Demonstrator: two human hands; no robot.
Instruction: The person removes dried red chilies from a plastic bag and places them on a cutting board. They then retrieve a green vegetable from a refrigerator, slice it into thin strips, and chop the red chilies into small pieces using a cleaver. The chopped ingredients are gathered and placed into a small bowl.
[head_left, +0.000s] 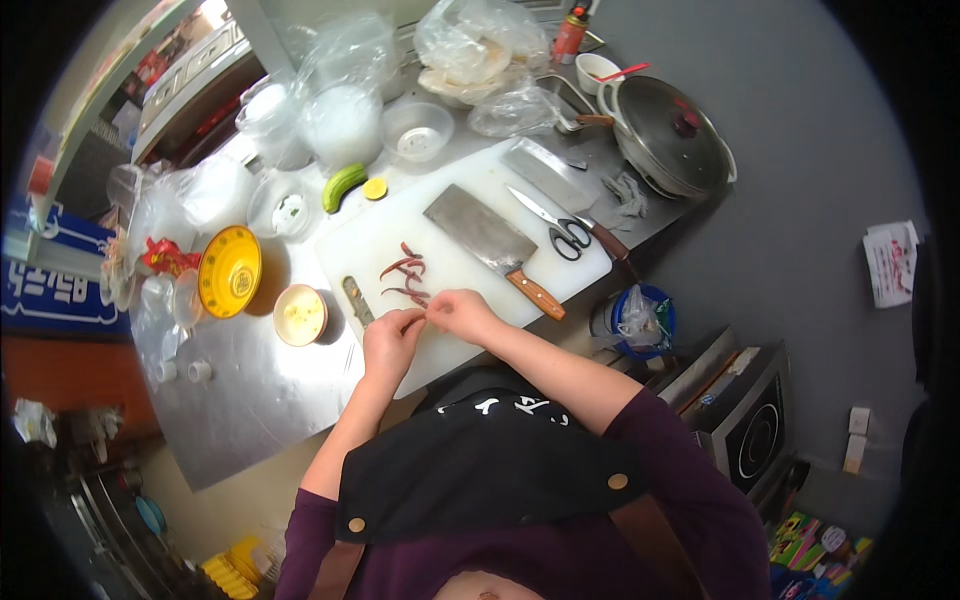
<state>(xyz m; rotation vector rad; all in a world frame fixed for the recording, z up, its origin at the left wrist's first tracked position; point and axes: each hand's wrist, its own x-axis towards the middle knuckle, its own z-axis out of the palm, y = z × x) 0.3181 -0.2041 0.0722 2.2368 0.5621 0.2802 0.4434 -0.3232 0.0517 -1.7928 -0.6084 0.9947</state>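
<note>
Several dried red chillies (411, 271) lie on the white cutting board (442, 352). Just below them my left hand (391, 339) and my right hand (459, 313) meet, fingertips pinched together. Something small, perhaps a chilli, seems to be between them, but the fingers mostly hide it. On the right of the board rest a cleaver with a wooden handle (480, 229), black-handled scissors (555, 225) and a second cleaver (547, 174). A small bowl (301, 315) with pale yellow pieces stands left of the board, beside a yellow bowl (231, 271).
A green cucumber or gourd piece (344, 187) and a cut lemon half (374, 188) lie at the board's far edge. Clear plastic tubs (418, 131) and bags stand behind. A lidded pot (671, 135) is at the far right, and a blue bin (643, 321) stands below the table edge.
</note>
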